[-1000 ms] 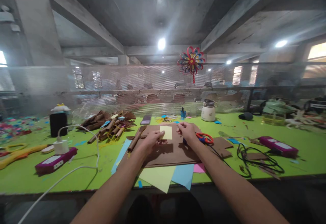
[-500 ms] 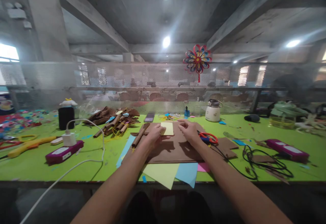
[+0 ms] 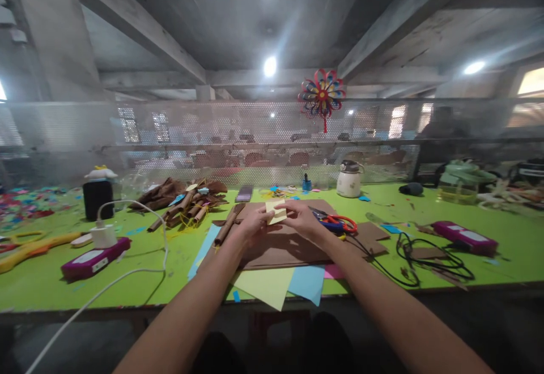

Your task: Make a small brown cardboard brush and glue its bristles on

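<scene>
A small pale yellow paper (image 3: 277, 213) is held up between both hands, above brown paper sheets (image 3: 276, 255). My left hand (image 3: 255, 222) pinches its left side. On its right side, the fingers of my right hand (image 3: 301, 219) are closed on the edge, and the paper looks slightly bent. A rolled brown paper piece (image 3: 227, 225) lies just left of my left hand. Scissors with red and blue handles (image 3: 340, 222) lie beside my right hand. Yellow (image 3: 267, 286) and blue (image 3: 308, 284) sheets stick out from under the brown ones.
Brown rolls with yellow string (image 3: 187, 209) lie back left. A purple power strip (image 3: 96, 259) with a white charger and cable is at left. At right are a black cable (image 3: 425, 255), another purple strip (image 3: 465, 238) and a white bottle (image 3: 348, 179).
My right hand has moved left to the yellow paper and now grips its right side. The paper has gone from flat to slightly bent. The whole view has shifted a little.
</scene>
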A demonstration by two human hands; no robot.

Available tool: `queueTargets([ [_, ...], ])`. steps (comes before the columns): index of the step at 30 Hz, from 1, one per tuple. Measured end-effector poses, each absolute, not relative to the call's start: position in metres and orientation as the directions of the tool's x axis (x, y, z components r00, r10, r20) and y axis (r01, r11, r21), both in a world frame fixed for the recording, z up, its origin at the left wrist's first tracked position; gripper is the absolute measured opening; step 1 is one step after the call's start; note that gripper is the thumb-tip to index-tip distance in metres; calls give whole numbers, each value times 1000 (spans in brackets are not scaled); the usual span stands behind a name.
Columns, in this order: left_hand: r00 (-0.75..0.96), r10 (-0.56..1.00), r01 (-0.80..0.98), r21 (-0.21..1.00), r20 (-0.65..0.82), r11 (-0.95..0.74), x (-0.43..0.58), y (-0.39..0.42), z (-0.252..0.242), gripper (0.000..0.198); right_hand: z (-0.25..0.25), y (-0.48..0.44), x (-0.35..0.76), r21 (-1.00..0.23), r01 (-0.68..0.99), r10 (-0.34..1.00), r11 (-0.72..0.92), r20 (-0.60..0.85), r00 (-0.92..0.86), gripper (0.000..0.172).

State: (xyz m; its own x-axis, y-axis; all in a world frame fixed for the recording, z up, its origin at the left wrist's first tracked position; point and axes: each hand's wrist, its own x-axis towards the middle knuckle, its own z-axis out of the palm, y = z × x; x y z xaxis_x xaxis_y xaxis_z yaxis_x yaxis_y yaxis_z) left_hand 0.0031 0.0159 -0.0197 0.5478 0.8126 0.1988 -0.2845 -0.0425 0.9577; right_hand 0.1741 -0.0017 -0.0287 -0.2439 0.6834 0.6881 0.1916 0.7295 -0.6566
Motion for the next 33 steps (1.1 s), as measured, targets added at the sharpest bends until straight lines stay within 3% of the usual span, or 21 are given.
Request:
queueTargets([
  [5, 644, 737, -309, 951, 205, 5, 2, 11, -14, 32, -22, -7, 175, -774, 57, 771, 631, 618, -151, 12],
  [13, 593, 760, -357, 933, 265, -46, 5, 12, -15, 29, -25, -3, 175, -800, 77, 803, 595, 586, -106, 17],
  [23, 642, 734, -276, 960, 220, -47, 9, 2, -10, 35, -37, 12, 179, -832, 109, 833, 544, 551, 49, 32],
  [29, 549, 790, -169, 962, 273, -215, 12, -1, -14, 37, -36, 10, 176, -851, 72, 852, 520, 523, 27, 33],
  [33, 487, 830, -136, 963, 271, -234, 13, 2, -17, 36, -35, 8, 172, -860, 42, 860, 509, 510, 17, 33],
])
